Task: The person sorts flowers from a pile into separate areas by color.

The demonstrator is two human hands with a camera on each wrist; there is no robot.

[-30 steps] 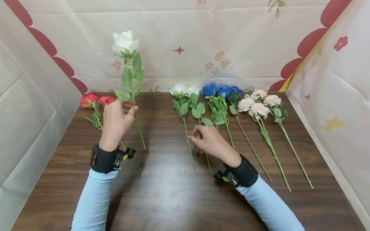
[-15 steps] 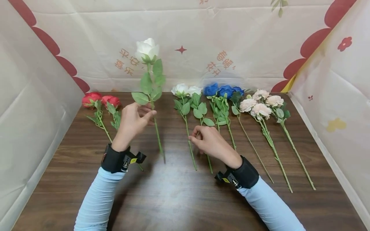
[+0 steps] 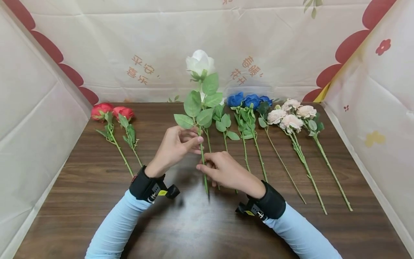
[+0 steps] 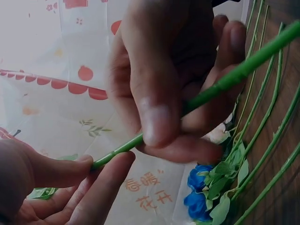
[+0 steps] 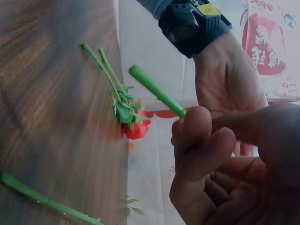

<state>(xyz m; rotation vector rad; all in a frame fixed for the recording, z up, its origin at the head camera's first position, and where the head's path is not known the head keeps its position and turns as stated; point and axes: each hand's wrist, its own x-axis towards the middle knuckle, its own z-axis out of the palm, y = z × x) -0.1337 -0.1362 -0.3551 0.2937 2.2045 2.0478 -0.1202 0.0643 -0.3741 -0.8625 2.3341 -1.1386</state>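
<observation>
1. Head view: the left hand (image 3: pixel 176 145) pinches the stem of an upright white rose (image 3: pixel 200 64) between thumb and fingers, just under its lowest leaves, above the wooden table (image 3: pixel 194 223).
2. The right hand (image 3: pixel 223 171) pinches the same stem just below the left hand; the left wrist view shows its thumb and forefinger closing on the green stem (image 4: pixel 225 82).
3. Relative to the held white rose: two red roses (image 3: pixel 111 111) lie well apart on the left-hand side, more white roses (image 3: pixel 223 124) lie flat directly behind it, blue roses (image 3: pixel 247 100) just beyond those, and pale pink roses (image 3: pixel 291 115) farthest on the right-hand side.
4. Risk: both grips sit close together low on a thin stem, so the heavy bloom could swing or twist if either pinch loosens.
5. Risk: the stem's lower end hangs near the lying stems behind it, and could nudge them out of line.
6. Hidden: the held rose's leaves cover the heads of the white roses behind it, so their number is unclear; both wrist views are close and dim, with the bloom out of frame.
</observation>
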